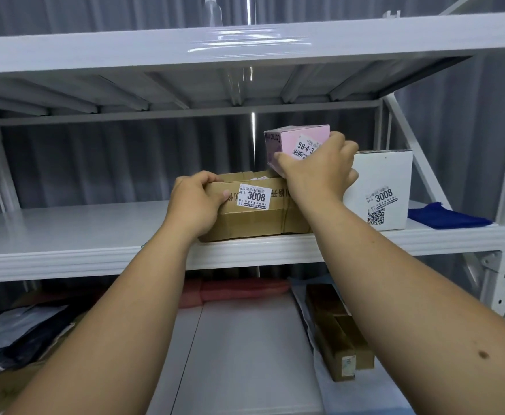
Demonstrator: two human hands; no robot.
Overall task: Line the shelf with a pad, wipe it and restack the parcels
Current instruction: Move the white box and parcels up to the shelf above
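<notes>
Lower shelf nearest me holds long brown cartons (pixel 339 333) on the right and dark mailer bags (pixel 20 327) on the left. On the middle shelf (pixel 65 232), my left hand (pixel 196 202) grips the left end of the brown parcel (pixel 254 214) at the front edge, thumb on its face. My right hand (pixel 320 172) clamps the pink box (pixel 296 145) sitting tilted on top of it; white box (pixel 380 190) just right, blue cloth (pixel 446 217) past that.

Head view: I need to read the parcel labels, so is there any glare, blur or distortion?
Head view: glare streaks the upper shelf; wide-angle bends the shelf edges; brown box label sharp; right hand partly covers the pink box label.
</notes>
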